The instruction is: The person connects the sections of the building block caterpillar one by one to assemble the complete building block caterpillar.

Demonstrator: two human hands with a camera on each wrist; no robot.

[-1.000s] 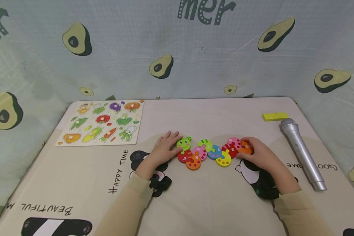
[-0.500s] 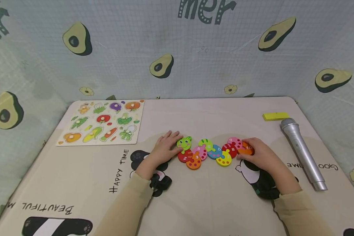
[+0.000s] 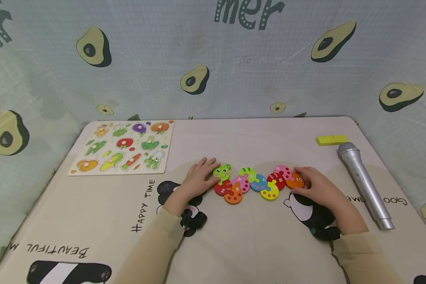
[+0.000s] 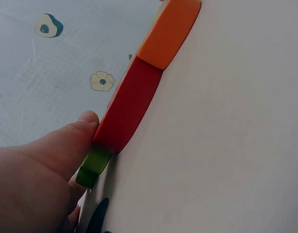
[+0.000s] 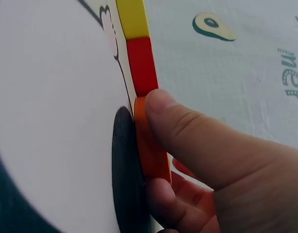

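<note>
A caterpillar number puzzle (image 3: 259, 183) lies across the middle of the table, its colourful round pieces joined in a wavy row. My left hand (image 3: 195, 179) holds the green smiling head piece (image 3: 221, 173), thumb at its near side and index finger at its far side. The left wrist view shows that thumb by the red piece (image 4: 129, 104) and the green edge. At the other end, my right hand (image 3: 319, 186) pinches the orange piece marked 10 (image 3: 294, 180) between thumb and index finger. Its thumb lies over the orange edge (image 5: 151, 143) in the right wrist view.
A vegetable peg puzzle board (image 3: 122, 148) lies at the back left. To the right of my right hand is a silver microphone (image 3: 365, 185), with a yellow block (image 3: 331, 140) behind it. The printed tablecloth (image 3: 248, 240) meets an avocado-patterned curtain (image 3: 145, 79) at the back.
My right hand has shifted slightly right and uncovered more of the orange piece, so its number 10 shows. The left hand and the puzzle row look unmoved.
</note>
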